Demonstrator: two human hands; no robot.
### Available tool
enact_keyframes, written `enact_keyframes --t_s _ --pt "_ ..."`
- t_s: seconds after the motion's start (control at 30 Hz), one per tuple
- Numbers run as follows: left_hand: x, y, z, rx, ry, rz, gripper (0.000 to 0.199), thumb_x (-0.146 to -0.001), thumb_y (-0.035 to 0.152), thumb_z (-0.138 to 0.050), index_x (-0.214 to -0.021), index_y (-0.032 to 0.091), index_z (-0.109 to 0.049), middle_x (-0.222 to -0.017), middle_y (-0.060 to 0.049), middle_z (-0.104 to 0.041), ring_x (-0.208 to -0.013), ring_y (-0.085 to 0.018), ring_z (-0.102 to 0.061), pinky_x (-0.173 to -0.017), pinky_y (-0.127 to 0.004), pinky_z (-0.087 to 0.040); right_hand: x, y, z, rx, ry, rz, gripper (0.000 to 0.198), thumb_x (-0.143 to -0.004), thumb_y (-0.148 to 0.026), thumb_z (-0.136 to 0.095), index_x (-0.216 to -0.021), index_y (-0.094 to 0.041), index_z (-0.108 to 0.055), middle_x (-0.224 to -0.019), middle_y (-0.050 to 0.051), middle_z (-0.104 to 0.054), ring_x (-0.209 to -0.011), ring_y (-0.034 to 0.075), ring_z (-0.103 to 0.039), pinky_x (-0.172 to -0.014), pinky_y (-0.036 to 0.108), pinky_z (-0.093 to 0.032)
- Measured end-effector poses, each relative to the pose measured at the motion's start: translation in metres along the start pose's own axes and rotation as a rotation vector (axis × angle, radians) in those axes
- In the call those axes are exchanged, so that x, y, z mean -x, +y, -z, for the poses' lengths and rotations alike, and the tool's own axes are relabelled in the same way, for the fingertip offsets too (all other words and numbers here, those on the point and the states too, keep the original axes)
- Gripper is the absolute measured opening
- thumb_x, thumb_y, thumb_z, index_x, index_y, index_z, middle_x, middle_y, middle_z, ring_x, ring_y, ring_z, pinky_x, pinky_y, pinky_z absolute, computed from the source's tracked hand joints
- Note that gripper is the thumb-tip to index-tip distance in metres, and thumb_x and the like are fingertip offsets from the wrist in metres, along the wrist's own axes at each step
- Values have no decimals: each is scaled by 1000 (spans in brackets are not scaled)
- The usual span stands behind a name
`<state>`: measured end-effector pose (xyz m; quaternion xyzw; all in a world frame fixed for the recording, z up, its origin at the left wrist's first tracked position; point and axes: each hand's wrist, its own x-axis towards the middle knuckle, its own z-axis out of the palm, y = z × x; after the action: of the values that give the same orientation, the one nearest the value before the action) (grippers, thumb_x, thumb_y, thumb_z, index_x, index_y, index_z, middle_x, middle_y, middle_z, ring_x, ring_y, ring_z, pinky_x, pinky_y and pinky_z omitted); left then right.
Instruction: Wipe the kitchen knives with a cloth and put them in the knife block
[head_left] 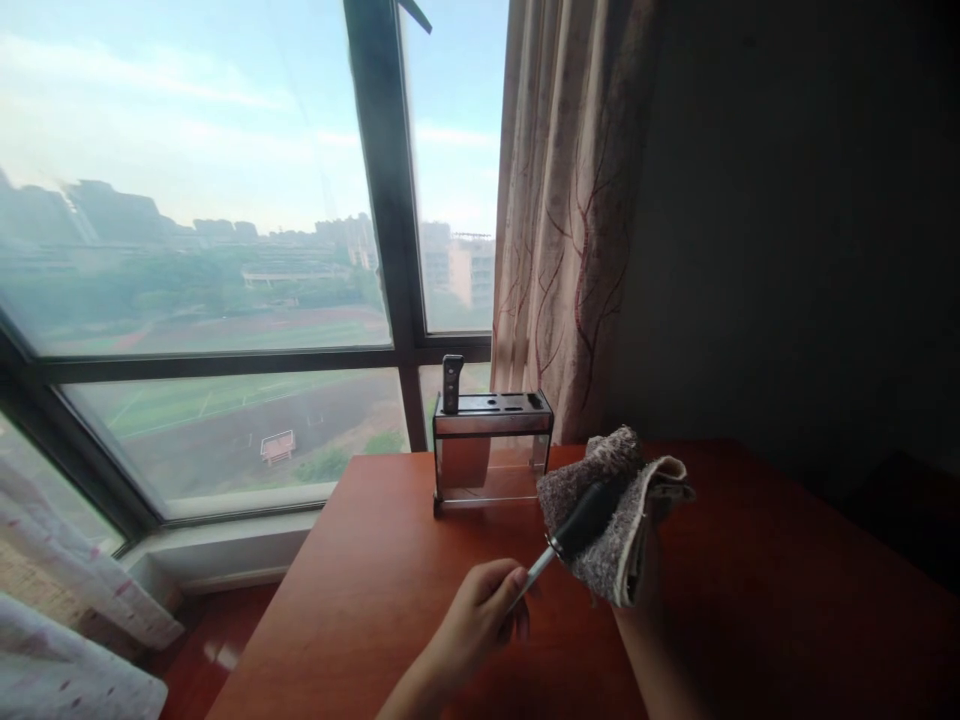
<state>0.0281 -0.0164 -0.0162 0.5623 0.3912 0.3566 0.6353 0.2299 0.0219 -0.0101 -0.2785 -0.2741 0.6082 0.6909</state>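
Note:
My left hand [487,598] is closed around the slim metal rod of a sharpening steel [540,568], which slants up to the right. Its thick black handle [586,522] rests against a folded grey, fuzzy cloth [616,556] with a pale edge. Behind that cloth is my right hand [651,592], holding it up against the handle; its fingers are hidden and only the wrist side shows. Just beyond, a clear-sided knife block [493,404] with a dark slotted top stands on the table. One black knife handle [451,382] sticks up from its left slot.
The reddish-brown wooden table [360,570] spreads beneath both hands, its left edge near the window sill [240,545]. A large framed window [225,360] fills the left. A patterned curtain [570,220] hangs behind the block, beside a dark wall [795,230].

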Motion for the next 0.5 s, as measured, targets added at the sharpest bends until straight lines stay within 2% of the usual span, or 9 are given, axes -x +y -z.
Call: enact_keyframes --t_s 0.07,0.17,0.27,0.37,0.43,0.5 --pt "-1 1 1 80 -30 28 44 -87 55 -45 -80 14 -60 -45 2 -55 -33 -6 -26 -36 -20 -15 4 7 4 -87 -16 -97 47 -68 -73 -58 -89 -34 -71 -94 4 -74 -87 28 -67 -80 46 -51" --pt "-2 2 0 120 -48 46 44 -85 56 -49 -78 14 -59 -45 3 -53 -32 -5 -25 -36 -20 -14 8 21 8 -127 12 -202 45 -61 -69 -68 -84 -31 -72 -88 2 -75 -82 28 -68 -77 46 -52" --pt "-5 -1 -1 55 25 9 44 -82 56 -53 -70 15 -57 -45 3 -51 -34 -5 -27 -36 -20 -15 10 31 2 -97 35 -256 46 -56 -61 -77 -83 -25 -71 -81 3 -75 -79 27 -67 -76 44 -53" --pt "-7 -3 0 -140 172 -128 43 -84 52 -53 -66 14 -60 -50 0 -56 -42 -9 -42 -42 -20 -28 12 37 -11 -9 77 -151 44 -56 -43 -84 -93 -24 -68 -87 2 -73 -85 25 -67 -80 40 -52" --pt "-5 -2 5 -354 305 -261 36 -86 46 -52 -75 15 -67 -63 -5 -64 -57 -14 -55 -54 -23 -40 13 41 -20 90 91 -64 51 -58 -33 -85 -104 -25 -65 -96 1 -72 -94 24 -65 -86 38 -50" --pt "-2 0 11 -591 447 -367 29 -88 40 -52 -88 17 -71 -75 -7 -69 -68 -18 -61 -63 -26 -44 14 46 -26 188 97 -21 56 -58 -30 -85 -109 -26 -63 -102 0 -71 -100 24 -64 -90 38 -48"
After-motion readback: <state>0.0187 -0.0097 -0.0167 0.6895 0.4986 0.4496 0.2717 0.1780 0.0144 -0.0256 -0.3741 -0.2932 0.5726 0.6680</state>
